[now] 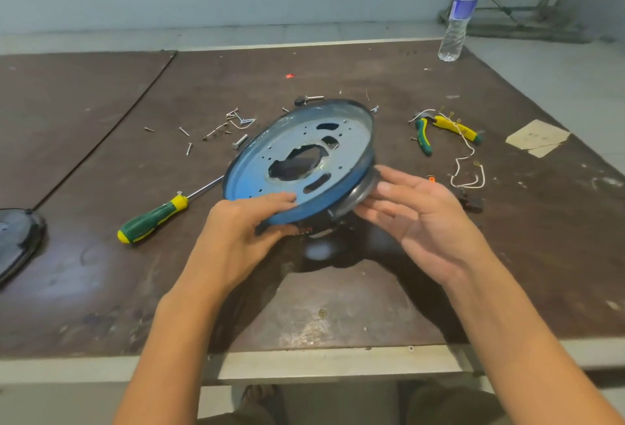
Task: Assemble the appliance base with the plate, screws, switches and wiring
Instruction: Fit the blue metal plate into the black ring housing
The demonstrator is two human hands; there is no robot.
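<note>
At the middle of the table (101, 289) I have the blue plate (297, 154) tipped up on a slant, its near edge low and its far edge raised, over the dark base (358, 198) that shows under its right rim. The left hand (243, 221) pinches the plate's near rim, fingers (280, 196) laid on top and the thumb apparently beneath. The right hand (416, 208) is spread wide, palm turned inward, fingertips at the base's side and holding nothing.

I judge the job to be early. The plate is not seated flat and I see no screw in any of its holes. The screws (216, 130) lie scattered beyond the plate to the left, with a bolt (239, 142) among them. The white wiring (468, 167) trails loose on the right, beside the pliers (446, 130), and a small black switch (471, 201) sits unconnected just past the right hand. The screwdriver (152, 218) lies to the left, untouched. Seating, screwing, switches and wiring all remain to do.
</note>
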